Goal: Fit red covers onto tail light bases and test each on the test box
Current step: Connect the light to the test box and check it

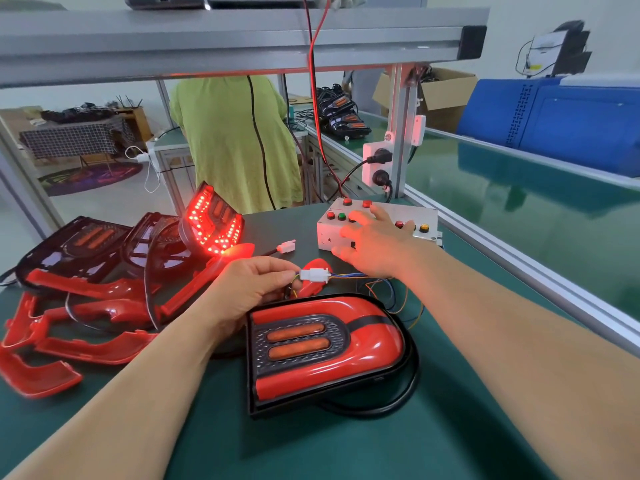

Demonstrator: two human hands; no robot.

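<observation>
A tail light with its red cover fitted (325, 348) lies on the green mat in front of me. My left hand (249, 289) pinches the white connector (314, 274) joined to coloured wires that run toward the white test box (415, 216). My right hand (372, 242) lies spread over the box, fingers straight on its buttons. Behind my left hand a tail light base (213, 223) stands tilted with its red LEDs lit. Loose red covers (86, 348) and dark bases (83, 244) are piled at the left. A second white connector (286, 246) lies free on the mat.
A person in a green shirt (235, 143) stands beyond the table's far edge. An aluminium post with power sockets (377, 164) rises behind the box; a shelf beam (242, 39) runs overhead. A rail (519, 268) borders the mat at the right, with a blue machine (561, 123) beyond.
</observation>
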